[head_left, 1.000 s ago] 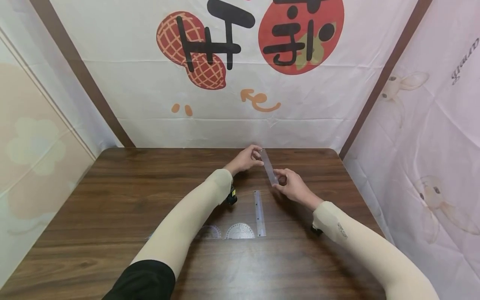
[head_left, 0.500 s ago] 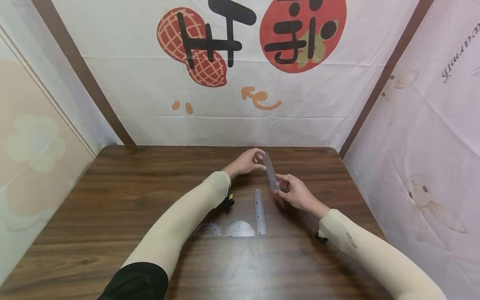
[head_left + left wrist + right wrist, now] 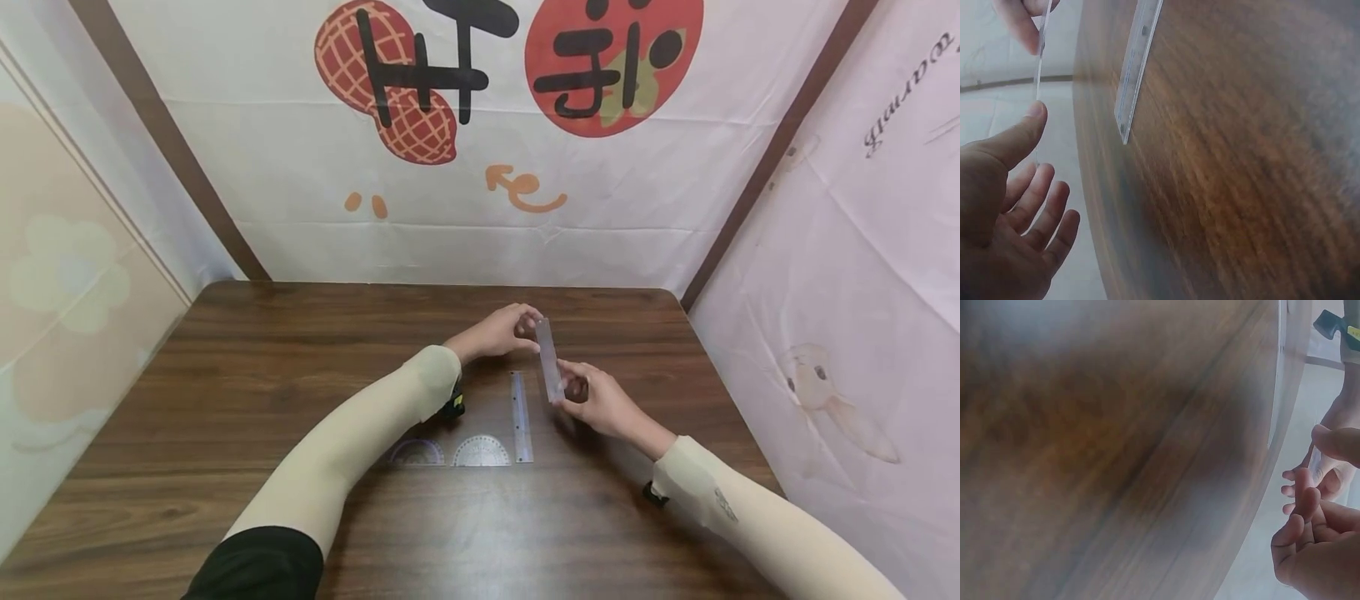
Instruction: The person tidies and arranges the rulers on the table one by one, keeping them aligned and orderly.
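Note:
A clear plastic ruler point(image 3: 550, 360) is held up off the table between both hands, its far end leaning slightly left in the head view. My left hand point(image 3: 499, 332) pinches the far end between thumb and fingertips. At the near end, the thumb and fingers of my right hand point(image 3: 604, 403) grip it. In the left wrist view this ruler point(image 3: 1039, 72) appears as a thin edge-on strip. A second clear ruler point(image 3: 522, 418) lies on the table just left of it. Beside that one are two clear protractors, one whole point(image 3: 482, 451) and one farther left point(image 3: 417, 452).
The brown wood-grain table point(image 3: 480, 533) spans the view, with a printed white curtain point(image 3: 315, 250) behind its far edge. More printed cloth point(image 3: 810, 275) hangs at the sides. The left forearm point(image 3: 360, 433) passes close to the left protractor.
Both hands have drawn the held ruler toward me and a little to the right, and it slants less. The left forearm has shifted, uncovering more of the left protractor. The other pieces stay put.

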The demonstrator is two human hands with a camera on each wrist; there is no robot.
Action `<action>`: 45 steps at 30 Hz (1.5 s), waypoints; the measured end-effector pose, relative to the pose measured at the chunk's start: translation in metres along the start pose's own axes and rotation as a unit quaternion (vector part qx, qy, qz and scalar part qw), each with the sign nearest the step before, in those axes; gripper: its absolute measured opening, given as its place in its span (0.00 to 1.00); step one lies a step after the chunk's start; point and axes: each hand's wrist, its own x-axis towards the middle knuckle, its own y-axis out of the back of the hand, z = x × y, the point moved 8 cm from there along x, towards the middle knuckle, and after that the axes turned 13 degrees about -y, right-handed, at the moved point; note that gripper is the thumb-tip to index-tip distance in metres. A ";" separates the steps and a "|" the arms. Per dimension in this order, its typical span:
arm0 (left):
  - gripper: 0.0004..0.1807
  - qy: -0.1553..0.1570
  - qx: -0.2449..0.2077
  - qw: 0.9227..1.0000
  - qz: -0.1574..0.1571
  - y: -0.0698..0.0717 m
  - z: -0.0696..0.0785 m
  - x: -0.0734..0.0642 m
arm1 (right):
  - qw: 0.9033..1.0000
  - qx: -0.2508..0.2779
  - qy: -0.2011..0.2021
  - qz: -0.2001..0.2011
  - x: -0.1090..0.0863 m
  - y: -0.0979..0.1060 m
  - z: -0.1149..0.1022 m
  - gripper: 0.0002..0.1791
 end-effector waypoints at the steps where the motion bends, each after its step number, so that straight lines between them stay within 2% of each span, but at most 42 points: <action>1: 0.34 -0.002 0.003 1.000 -0.004 0.000 0.002 -0.001 | 1.000 0.000 0.000 0.000 -0.002 0.000 -0.001 0.36; 8: 0.33 -0.023 0.042 0.998 -0.027 -0.006 0.013 -0.008 | 1.000 0.007 -0.005 -0.010 -0.017 -0.002 -0.004 0.37; 15: 0.33 -0.042 0.065 0.997 -0.030 -0.013 0.022 -0.014 | 1.000 0.012 -0.010 -0.026 -0.031 -0.007 -0.005 0.39; 23: 0.34 -0.033 0.081 0.995 -0.047 -0.025 0.025 -0.023 | 0.999 0.015 -0.023 -0.040 -0.042 -0.014 -0.001 0.39; 34: 0.33 -0.052 0.123 0.989 -0.068 -0.032 0.031 -0.028 | 0.997 0.022 -0.026 -0.062 -0.052 -0.022 0.001 0.41; 45: 0.33 -0.038 0.136 0.986 -0.091 -0.039 0.029 -0.031 | 0.998 0.017 -0.022 -0.055 -0.056 -0.027 0.000 0.41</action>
